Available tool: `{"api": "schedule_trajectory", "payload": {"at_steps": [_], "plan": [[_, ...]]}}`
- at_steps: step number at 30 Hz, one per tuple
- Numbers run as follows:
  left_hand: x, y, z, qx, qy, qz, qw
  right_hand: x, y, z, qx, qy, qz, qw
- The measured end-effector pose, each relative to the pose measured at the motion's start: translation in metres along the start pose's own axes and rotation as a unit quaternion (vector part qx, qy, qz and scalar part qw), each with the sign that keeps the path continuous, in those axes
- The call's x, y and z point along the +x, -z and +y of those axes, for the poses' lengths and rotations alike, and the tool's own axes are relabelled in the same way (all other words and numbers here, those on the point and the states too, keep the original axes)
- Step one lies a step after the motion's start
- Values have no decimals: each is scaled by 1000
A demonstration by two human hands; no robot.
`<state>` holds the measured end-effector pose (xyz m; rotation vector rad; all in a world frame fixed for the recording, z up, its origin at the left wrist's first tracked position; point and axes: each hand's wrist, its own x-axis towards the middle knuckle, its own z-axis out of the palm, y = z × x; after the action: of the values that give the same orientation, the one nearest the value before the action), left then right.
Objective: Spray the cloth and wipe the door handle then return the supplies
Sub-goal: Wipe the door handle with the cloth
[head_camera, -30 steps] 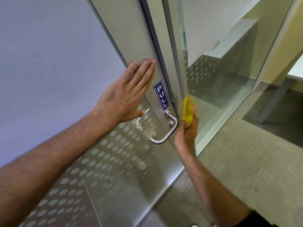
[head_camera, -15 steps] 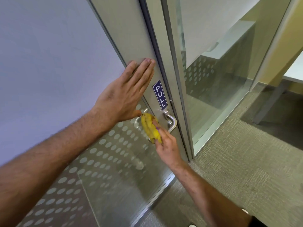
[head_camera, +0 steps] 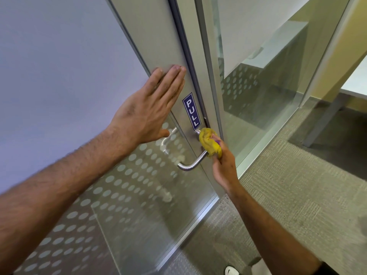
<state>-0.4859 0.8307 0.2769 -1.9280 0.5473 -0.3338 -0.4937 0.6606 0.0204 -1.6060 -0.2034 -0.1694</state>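
A curved steel door handle (head_camera: 193, 164) is fixed to the metal stile of a glass door, just below a blue PULL sign (head_camera: 191, 111). My right hand (head_camera: 223, 165) is closed around a crumpled yellow cloth (head_camera: 209, 142) and presses it against the upper part of the handle, hiding that part. My left hand (head_camera: 148, 111) lies flat on the door, fingers together, left of the sign. No spray bottle is in view.
The glass door (head_camera: 127, 205) carries rows of frosted dots. A fixed glass panel (head_camera: 258, 96) stands to the right of the frame. Grey carpet (head_camera: 288, 205) covers the floor, with a table leg (head_camera: 321, 124) at the far right and a shoe (head_camera: 231, 270) at the bottom.
My right hand with the cloth moved from the door's edge to the left side of the handle, then to its upper right part. My left hand stayed flat on the door.
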Motion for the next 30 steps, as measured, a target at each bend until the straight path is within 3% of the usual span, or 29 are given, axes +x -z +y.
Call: {"api": "schedule_trajectory", "payload": {"at_steps": [2,5,9,12,16,19,24,30], "plan": [[0,-1,-1,3,-1,1,1000,-7,-4,-3,97,-113,31,988],[-1,0,-1,3,-2,-3,1000,-14,-11,-12,202,-195,63,958],[0,2,0,3,2,-7,1000,-33,-18,-17,315,-326,137,881],[0,2,-1,3,1,-5,1000,-59,-41,-24,347,-414,89,837],[-1,3,-1,6,-2,-4,1000,-69,-66,-37,504,-511,56,694],[0,4,-1,3,-2,-7,1000,-63,-61,-35,560,-529,41,637],[-1,4,-2,-1,0,2,1000,-59,-42,-38,574,-526,30,627],[-1,5,-3,-8,5,0,1000,-27,-1,-54,477,-502,9,721]]}}
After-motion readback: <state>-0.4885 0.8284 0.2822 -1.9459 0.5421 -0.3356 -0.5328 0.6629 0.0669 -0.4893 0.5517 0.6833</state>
